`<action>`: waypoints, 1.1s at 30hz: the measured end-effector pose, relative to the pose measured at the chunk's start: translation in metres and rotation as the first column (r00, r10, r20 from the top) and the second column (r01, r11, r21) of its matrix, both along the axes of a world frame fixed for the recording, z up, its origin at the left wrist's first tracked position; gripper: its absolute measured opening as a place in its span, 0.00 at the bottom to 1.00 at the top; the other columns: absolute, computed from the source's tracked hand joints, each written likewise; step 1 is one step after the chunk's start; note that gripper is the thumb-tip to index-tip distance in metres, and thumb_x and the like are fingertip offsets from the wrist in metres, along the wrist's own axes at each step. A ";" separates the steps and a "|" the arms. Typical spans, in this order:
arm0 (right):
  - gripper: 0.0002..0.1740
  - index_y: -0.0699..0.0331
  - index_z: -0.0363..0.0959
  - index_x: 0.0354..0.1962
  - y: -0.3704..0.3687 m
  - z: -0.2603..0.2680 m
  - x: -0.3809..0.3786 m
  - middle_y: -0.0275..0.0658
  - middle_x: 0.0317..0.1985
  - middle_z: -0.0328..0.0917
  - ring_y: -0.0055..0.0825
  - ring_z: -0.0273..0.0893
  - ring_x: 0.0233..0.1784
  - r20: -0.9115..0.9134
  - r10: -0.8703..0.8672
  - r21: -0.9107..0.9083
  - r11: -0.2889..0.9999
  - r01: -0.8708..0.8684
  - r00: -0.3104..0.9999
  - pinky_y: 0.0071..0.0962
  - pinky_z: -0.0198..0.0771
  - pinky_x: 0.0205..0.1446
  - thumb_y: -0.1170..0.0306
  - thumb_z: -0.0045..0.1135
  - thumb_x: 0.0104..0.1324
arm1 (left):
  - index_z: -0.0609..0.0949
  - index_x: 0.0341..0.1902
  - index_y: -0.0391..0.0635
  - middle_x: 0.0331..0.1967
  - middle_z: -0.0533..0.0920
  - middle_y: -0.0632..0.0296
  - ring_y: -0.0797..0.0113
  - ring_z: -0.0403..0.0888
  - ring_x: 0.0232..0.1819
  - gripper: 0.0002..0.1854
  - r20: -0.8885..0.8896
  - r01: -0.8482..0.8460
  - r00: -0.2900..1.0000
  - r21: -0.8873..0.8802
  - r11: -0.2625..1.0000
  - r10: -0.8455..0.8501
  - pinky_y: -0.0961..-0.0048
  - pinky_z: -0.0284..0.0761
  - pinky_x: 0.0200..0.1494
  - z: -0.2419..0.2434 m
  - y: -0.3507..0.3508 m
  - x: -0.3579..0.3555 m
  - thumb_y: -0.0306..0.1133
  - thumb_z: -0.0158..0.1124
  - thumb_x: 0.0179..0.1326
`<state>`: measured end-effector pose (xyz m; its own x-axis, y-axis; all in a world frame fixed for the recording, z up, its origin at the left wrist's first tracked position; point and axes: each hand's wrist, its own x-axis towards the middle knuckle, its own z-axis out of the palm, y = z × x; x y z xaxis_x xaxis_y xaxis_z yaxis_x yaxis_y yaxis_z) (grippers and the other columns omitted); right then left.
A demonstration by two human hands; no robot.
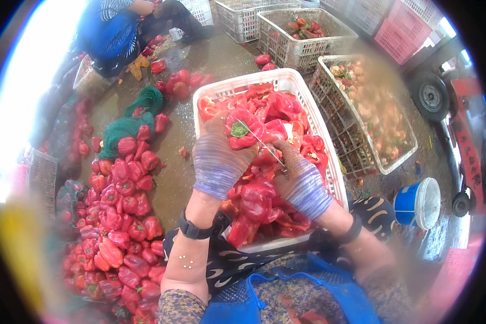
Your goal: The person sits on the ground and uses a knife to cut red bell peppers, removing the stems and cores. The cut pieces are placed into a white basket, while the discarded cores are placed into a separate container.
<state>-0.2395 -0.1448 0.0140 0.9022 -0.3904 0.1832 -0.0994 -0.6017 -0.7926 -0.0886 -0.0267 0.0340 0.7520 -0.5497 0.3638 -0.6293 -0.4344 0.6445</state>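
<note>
My left hand [222,158], in a purple knitted glove with a stained palm, is closed around a whole red bell pepper [249,128]. The pepper's green stem end faces up towards me. A thin-bladed knife [263,143] is gripped in my right hand [301,178], gloved the same way. Its blade slants up and left, with the tip at the pepper's top beside the stem. Both hands are above a white plastic crate [335,162] at my lap, filled with cut red pepper pieces [257,198]. My right fingers hide most of the knife's handle.
Whole red peppers [121,218] are heaped on the wet floor at my left, beside a green mesh bag [125,131]. A crate of pepper cores [368,113] stands at right. Beyond are another crate [291,52] with peppers, a blue-and-white bucket [417,204], a wheeled cart [470,146] and a seated person [113,36].
</note>
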 end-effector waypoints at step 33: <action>0.38 0.52 0.67 0.64 -0.039 0.072 0.038 0.44 0.60 0.70 0.49 0.80 0.49 -0.031 0.511 -0.341 0.803 -0.490 0.859 0.40 0.79 0.46 0.76 0.64 0.54 | 0.63 0.75 0.43 0.69 0.71 0.57 0.62 0.69 0.70 0.55 -0.540 0.297 0.476 -0.644 0.705 -0.694 0.62 0.64 0.72 0.007 0.013 0.012 0.47 0.81 0.45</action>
